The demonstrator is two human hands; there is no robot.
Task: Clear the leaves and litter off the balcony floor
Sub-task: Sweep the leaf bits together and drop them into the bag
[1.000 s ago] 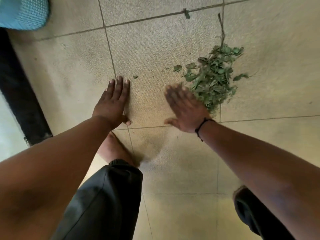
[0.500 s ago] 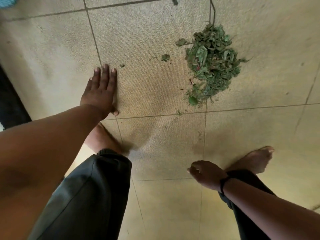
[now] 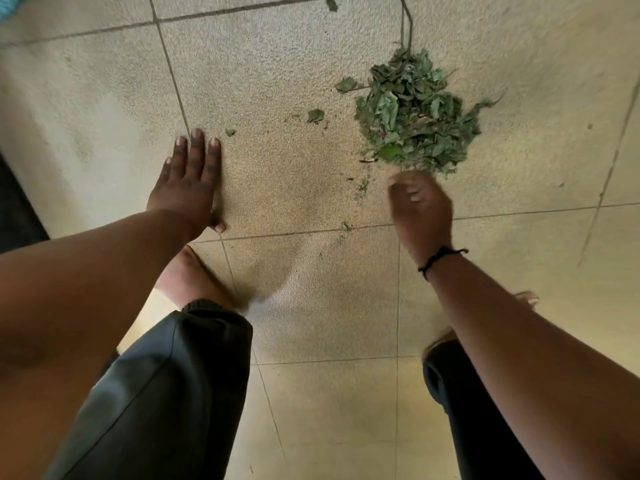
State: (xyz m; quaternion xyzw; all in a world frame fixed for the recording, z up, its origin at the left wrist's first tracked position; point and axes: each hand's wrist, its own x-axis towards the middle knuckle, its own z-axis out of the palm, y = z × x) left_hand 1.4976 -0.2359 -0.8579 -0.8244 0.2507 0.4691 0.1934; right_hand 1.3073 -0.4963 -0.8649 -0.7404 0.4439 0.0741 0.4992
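A heap of green leaves [image 3: 415,123] lies on the beige tiled balcony floor [image 3: 277,174], upper right of centre. A thin twig [image 3: 406,22] runs from its far side. Stray leaves [image 3: 316,116] and small crumbs [image 3: 362,187] lie to the heap's left and near side. My left hand [image 3: 188,181] rests flat on the tile, fingers straight, well left of the heap. Blurred by motion, my right hand [image 3: 420,209] sits at the heap's near edge with its fingers loosely bent. I see nothing held in it. A black cord circles that wrist.
My bare left foot [image 3: 187,275] stands just behind my left hand, and the toes of my right foot [image 3: 526,297] show behind my right forearm. A dark strip [image 3: 17,209] borders the floor at the left. A single leaf [image 3: 345,226] lies on a grout line.
My right hand swept at the heap, drew back to my right knee, and has now come forward to the heap's near edge. My left hand stayed flat on the tile.
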